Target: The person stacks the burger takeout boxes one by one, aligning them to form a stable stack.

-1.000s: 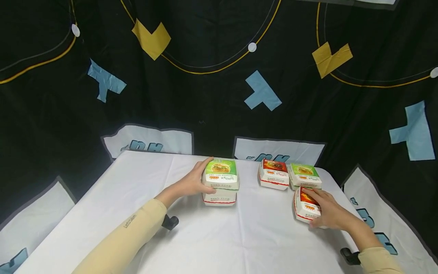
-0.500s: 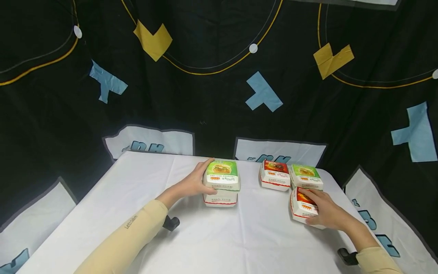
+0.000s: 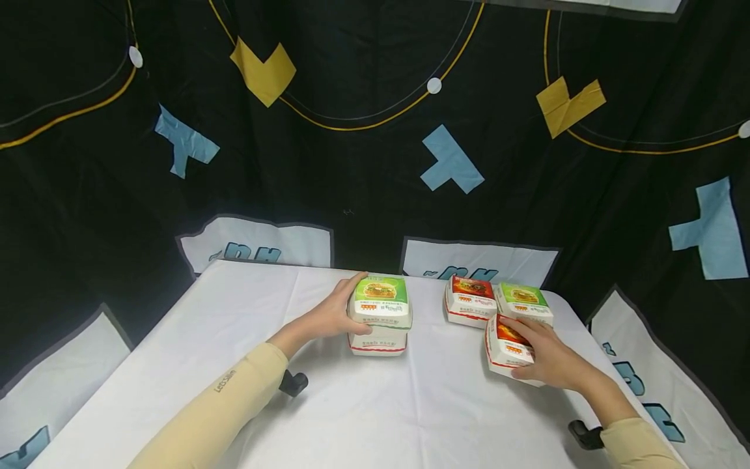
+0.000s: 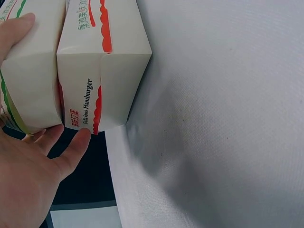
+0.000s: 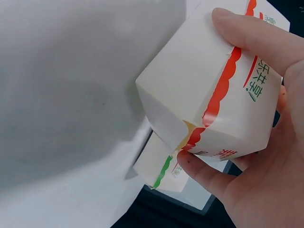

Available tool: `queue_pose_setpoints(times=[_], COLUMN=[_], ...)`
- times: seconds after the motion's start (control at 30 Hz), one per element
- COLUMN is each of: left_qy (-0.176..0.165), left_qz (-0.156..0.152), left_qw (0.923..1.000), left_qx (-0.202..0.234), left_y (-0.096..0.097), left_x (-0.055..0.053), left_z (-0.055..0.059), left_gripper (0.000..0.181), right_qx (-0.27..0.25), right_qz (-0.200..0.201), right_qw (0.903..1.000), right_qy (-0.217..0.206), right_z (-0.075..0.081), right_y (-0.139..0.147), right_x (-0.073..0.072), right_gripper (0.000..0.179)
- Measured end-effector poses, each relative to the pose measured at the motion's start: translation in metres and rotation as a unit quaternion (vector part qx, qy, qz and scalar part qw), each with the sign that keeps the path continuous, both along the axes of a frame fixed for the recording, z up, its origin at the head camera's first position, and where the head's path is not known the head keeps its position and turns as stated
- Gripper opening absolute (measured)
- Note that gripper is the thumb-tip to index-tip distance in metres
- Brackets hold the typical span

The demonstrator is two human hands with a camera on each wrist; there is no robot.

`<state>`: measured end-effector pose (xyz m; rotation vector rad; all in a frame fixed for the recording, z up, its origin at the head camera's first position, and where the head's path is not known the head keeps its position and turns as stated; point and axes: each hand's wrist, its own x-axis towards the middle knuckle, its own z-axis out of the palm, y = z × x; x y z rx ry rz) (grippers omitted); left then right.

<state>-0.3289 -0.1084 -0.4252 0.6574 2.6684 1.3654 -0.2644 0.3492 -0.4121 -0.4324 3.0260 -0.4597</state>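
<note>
A green-topped burger box [image 3: 381, 293] sits on a red-trimmed burger box [image 3: 377, 345] at the table's far middle. My left hand [image 3: 338, 314] holds this stack from its left side. In the left wrist view, the thumb lies on the green-trimmed box [image 4: 33, 80] and a fingertip touches the red-trimmed box [image 4: 107, 61]. Toward the right, my right hand [image 3: 553, 357] grips a red-topped burger box [image 3: 507, 348] between thumb and fingers. The right wrist view shows this box [image 5: 185, 71] tilted, with a shadow beside it; whether its bottom touches the table is unclear.
Just behind the right hand's box stand another red-topped box [image 3: 470, 301] and a green-topped box [image 3: 523, 297], side by side. The white table [image 3: 351, 417] ends near them at the back right. A black curtain [image 3: 328, 176] hangs behind.
My right hand has moved leftward with the red-topped box, bringing it in front of the two back boxes. The left hand and its stack have stayed in place.
</note>
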Motion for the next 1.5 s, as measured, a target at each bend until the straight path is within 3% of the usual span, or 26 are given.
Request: queue_pose_setpoints(times=[1.03,1.5], left_qy=[-0.004,-0.007], left_qz=[0.006,0.008], left_qw=[1.0,0.9999], left_qx=[-0.004,-0.001], left_y=[0.001,0.001], left_x=[0.001,0.002], left_z=[0.0,0.0], left_gripper=[0.121,0.12], right_qx=[-0.031,-0.073], right_qz=[0.042,0.089], right_qw=[0.9967,0.9867], right_qy=[0.061,0.115], right_z=[0.007,0.022], right_y=[-0.047,-0.076], right_x=[-0.014,-0.025], right_gripper=[0.098,0.1])
